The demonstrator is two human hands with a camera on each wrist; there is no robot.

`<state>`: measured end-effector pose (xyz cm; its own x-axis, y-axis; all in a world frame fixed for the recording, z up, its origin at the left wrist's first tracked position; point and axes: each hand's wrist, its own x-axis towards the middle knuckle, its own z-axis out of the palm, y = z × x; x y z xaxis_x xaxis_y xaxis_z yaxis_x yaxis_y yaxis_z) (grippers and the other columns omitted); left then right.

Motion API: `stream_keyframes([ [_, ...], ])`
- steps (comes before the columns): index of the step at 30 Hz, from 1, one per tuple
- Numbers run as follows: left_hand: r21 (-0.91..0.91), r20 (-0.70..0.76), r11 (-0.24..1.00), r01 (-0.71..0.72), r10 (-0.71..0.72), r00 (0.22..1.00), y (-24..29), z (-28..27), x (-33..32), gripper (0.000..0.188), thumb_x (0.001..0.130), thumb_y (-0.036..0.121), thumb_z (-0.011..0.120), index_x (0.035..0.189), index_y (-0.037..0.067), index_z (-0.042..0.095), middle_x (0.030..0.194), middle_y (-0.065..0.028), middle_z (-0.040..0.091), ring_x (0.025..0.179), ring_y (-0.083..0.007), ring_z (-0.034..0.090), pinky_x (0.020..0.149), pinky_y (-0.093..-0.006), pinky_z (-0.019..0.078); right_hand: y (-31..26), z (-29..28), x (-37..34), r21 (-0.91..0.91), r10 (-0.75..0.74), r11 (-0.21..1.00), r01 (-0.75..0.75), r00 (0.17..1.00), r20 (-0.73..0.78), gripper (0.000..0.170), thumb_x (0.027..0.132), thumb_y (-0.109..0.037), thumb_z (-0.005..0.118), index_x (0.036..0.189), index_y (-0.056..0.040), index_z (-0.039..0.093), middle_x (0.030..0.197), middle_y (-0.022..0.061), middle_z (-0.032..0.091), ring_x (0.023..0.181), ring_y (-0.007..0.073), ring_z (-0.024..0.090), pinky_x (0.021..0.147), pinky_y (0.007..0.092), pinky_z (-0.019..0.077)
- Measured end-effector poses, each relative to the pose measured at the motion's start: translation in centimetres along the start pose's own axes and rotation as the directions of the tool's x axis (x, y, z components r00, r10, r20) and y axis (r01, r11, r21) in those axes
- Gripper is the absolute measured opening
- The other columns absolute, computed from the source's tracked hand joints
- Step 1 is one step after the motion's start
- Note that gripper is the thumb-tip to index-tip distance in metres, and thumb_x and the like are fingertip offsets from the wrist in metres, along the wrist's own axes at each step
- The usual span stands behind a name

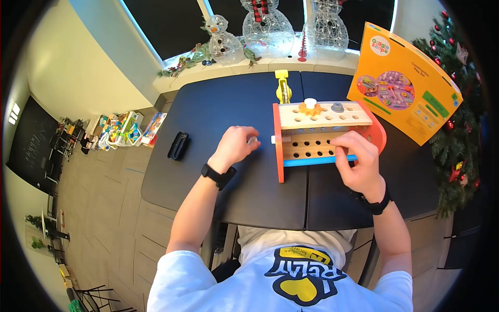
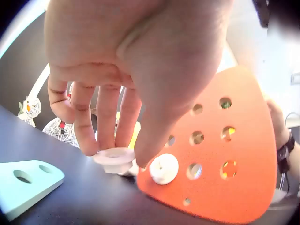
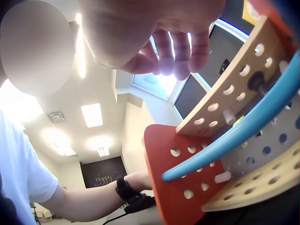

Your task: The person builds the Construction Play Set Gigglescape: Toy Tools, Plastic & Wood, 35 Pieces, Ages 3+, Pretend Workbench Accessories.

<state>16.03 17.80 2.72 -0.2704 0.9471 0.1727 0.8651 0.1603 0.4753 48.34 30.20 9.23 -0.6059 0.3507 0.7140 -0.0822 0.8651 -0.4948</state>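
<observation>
My left hand (image 1: pixel 236 145) is just left of a wooden toy workbench (image 1: pixel 325 115). Its fingertips and thumb pinch a small white flanged ring-like piece (image 2: pixel 115 160), close to the red-orange side panel (image 2: pixel 215 150). A white round bolt head (image 2: pixel 164 168) sits against that panel, and the bolt's threaded shaft (image 1: pixel 286 139) shows inside the bench. My right hand (image 1: pixel 359 161) hovers at the bench's open front, near the blue bar (image 3: pixel 234 133), with loosely bent fingers and nothing held. On the bench top are an orange gear with a white knob (image 1: pixel 310 106) and a grey piece (image 1: pixel 338 107).
A mint-green piece with holes (image 2: pixel 30 183) lies on the dark table. Behind the bench is a yellow toy piece (image 1: pixel 282 86); at the left, a black case-like object (image 1: pixel 178 145). An orange box (image 1: pixel 403 83) stands at the back right beside a decorated tree (image 1: pixel 452 140).
</observation>
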Motion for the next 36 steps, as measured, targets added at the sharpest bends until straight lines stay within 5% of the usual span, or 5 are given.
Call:
stream_keyframes([
  [7,-0.692,-0.180,0.719,-0.066,-0.083,0.980,6.6,-4.1,-2.7,0.017,0.094,0.000,0.077,0.110,-0.004,0.072,0.100,-0.0075,0.075,0.091,-0.0131,0.072,0.081,-0.0268,0.0584,-1.7,2.4,1.2,0.150,0.012,0.988,-0.023,0.997,0.075,0.038,0.086,0.003,0.074,0.123,-0.0010,0.066,0.109,0.0120,0.069,0.085,0.0192,0.072,0.068,0.0300,0.0584],
  [13,-0.732,-0.435,0.501,-0.462,0.177,0.883,10.4,-3.9,-3.7,0.028,0.086,0.001,0.085,0.111,-0.003,0.072,0.115,-0.0139,0.070,0.099,-0.0184,0.070,0.088,-0.0328,0.0584,-3.0,4.1,2.2,0.390,0.088,0.911,-0.135,0.987,0.137,0.041,0.097,-0.004,0.072,0.136,0.0003,0.063,0.120,0.0149,0.068,0.101,0.0194,0.075,0.082,0.0315,0.0645],
  [16,-0.510,-0.482,0.649,-0.565,0.329,0.812,11.5,-3.7,-3.2,0.033,0.082,0.003,0.088,0.112,-0.003,0.073,0.115,-0.0153,0.069,0.104,-0.0214,0.069,0.091,-0.0353,0.0571,-3.0,4.4,2.4,0.573,0.192,0.778,-0.259,0.966,0.176,0.039,0.098,-0.007,0.072,0.135,0.0007,0.063,0.122,0.0141,0.068,0.102,0.0186,0.074,0.085,0.0323,0.0646],
  [29,-0.469,-0.551,0.752,-0.463,0.160,0.819,9.7,-2.4,-1.6,0.011,0.100,0.007,0.070,0.098,-0.004,0.073,0.108,-0.0129,0.074,0.096,-0.0161,0.069,0.086,-0.0310,0.0557,-0.2,2.7,1.8,0.247,0.181,0.934,-0.260,0.936,0.301,0.019,0.094,-0.004,0.075,0.111,0.0003,0.069,0.101,0.0124,0.070,0.100,0.0219,0.074,0.083,0.0346,0.0616],
  [36,-0.462,-0.214,0.885,0.057,-0.174,0.961,5.0,0.1,0.2,0.024,0.098,0.017,0.069,0.112,-0.003,0.073,0.101,-0.0133,0.079,0.095,-0.0241,0.075,0.085,-0.0359,0.0583,4.2,5.1,2.1,-0.161,0.397,0.917,-0.366,0.792,0.463,0.020,0.093,-0.013,0.073,0.105,0.0022,0.066,0.091,0.0151,0.073,0.090,0.0266,0.074,0.082,0.0370,0.0578],
])
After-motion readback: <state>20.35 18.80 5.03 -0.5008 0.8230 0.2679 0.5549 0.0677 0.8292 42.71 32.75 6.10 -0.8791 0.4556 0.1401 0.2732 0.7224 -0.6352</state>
